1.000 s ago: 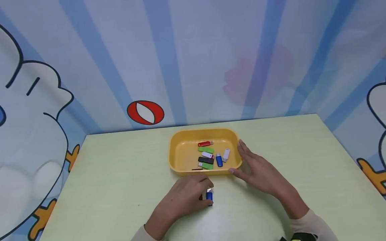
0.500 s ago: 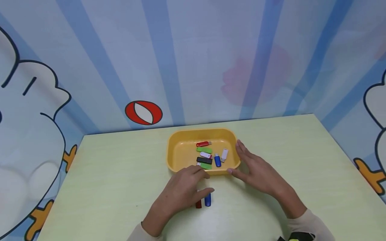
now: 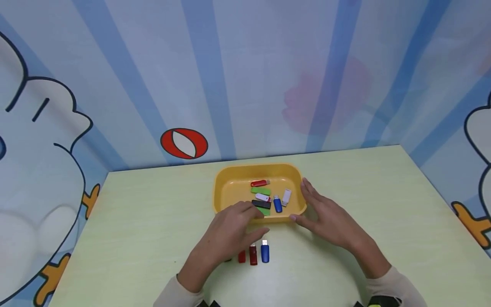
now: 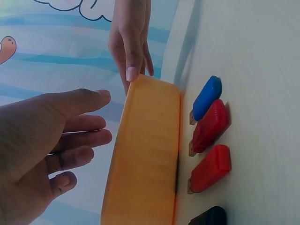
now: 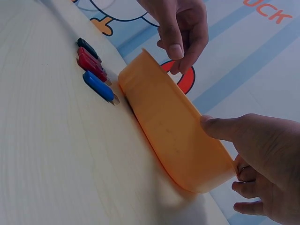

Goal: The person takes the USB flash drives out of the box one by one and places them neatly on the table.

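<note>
My left hand hovers over the front rim of a yellow tray, fingers loosely bent; the left wrist view shows nothing between them. With thumb and fingers around the front right corner, my right hand holds the tray. Before it on the table lie USB flash drives in a row: blue, dark red, bright red and black, the last mostly hidden by my left hand in the head view. Inside lie several more, among them red, black, blue and white.
The pale table meets a blue striped wall sheet behind the tray. Cartoon figures are printed on the sheet, along with a red and white oval. A dark strap shows at my right sleeve.
My left hand has let go of the blue flash drive, leaving it beside the dark red one, and has moved up and left over the tray's front rim. My right hand has stayed at the corner.
</note>
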Motion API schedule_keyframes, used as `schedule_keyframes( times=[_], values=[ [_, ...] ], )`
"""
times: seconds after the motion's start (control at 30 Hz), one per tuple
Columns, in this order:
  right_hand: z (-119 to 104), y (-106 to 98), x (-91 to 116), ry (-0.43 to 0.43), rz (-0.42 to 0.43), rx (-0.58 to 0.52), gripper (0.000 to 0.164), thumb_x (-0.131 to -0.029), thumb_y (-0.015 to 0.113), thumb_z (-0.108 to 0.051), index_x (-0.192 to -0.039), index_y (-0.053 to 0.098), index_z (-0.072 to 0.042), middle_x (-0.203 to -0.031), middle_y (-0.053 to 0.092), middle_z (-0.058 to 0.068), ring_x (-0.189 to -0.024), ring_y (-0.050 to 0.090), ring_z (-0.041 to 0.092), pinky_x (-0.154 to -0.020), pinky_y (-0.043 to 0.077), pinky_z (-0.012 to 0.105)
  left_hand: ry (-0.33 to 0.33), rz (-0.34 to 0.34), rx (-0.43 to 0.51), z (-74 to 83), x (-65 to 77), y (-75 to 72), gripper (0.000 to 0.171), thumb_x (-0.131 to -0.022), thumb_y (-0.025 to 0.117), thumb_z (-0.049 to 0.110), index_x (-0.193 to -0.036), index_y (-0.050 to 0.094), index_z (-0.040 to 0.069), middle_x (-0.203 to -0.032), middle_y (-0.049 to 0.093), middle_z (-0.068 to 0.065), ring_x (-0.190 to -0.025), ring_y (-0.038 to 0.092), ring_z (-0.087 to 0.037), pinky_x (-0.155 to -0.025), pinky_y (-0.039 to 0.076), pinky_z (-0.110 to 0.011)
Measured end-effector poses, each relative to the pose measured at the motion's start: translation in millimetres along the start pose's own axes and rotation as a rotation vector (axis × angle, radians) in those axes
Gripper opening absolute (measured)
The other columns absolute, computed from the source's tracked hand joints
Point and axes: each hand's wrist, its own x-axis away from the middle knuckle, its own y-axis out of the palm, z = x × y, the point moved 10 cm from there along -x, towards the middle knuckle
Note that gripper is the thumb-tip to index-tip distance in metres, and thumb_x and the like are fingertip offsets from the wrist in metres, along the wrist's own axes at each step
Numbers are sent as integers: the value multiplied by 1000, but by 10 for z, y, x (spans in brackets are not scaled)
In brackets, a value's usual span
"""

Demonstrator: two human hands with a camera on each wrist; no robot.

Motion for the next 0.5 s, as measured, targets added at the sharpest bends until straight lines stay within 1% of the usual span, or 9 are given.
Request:
schedule_keyframes(
  times=[0.23,0.5],
  values=[
    [6,7,7,2,2,-2,102,-98,65,-64,-170,18,-9,-179,11,7,-157,35,42,-118,41,62,2,55,-26,-16,-55,-83,34,-89,87,38,-115,79,17,-109,76,3,-97,67,-12,-90,61,-29],
    [3,0,-3,-9,10,2,102,-98,64,-65,-169,18,-8,-179,11,8,-157,35,42,-119,40,62,-40,46,-54,-110,-125,-104,35,-91,86,38,-117,79,16,-109,74,1,-94,65,-12,-85,60,-28]
  ],
)
